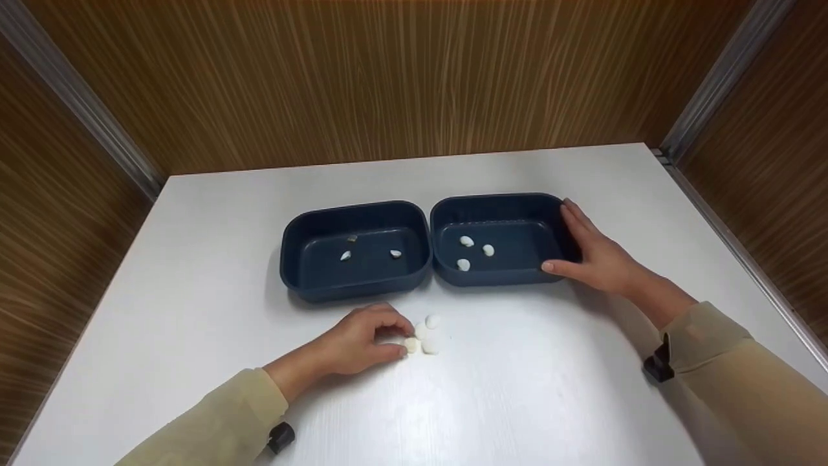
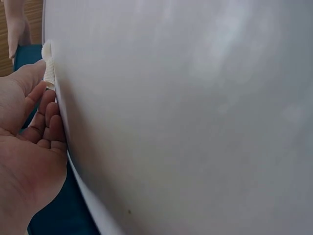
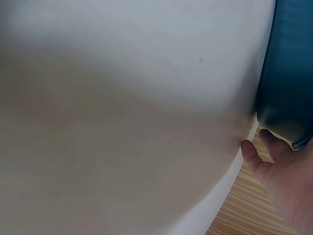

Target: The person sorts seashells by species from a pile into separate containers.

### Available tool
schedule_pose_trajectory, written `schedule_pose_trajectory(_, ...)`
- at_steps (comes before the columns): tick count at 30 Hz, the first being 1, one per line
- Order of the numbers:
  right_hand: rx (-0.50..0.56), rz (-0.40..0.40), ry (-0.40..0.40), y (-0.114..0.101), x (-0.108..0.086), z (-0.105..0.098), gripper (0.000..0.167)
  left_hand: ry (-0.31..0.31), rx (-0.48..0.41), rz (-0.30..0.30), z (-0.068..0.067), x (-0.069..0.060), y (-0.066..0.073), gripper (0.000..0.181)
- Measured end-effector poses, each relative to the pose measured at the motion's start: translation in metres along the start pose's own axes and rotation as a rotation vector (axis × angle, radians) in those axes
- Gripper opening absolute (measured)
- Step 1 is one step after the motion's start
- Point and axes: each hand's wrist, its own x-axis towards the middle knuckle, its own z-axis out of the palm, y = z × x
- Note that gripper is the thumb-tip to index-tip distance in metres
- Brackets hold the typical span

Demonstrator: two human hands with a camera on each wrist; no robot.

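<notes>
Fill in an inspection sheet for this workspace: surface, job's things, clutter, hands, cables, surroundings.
Surface: white table, small dark speck in the left wrist view.
Job's things: left bin holds two whitish pieces and a brownish one; right bin holds three white pieces; four loose pale pieces lie in front.
Clutter: nothing seen.
Left hand: at the loose pieces; whether it grips one, cannot tell.
Right hand: spread across the right bin's outer end, fingers fairly straight.
Cables: nothing seen.
Surroundings: wood-grain walls, grey corner posts.
</notes>
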Motion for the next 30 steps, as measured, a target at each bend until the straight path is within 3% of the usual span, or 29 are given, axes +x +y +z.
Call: schedule_pose_trajectory(30, -0.010, 0.015, -0.006, -0.0030, -0.0005, -0.0001, 0.112, -0.018, 0.067, 0.024, 0.0022, 0.0015, 0.0007, 0.019)
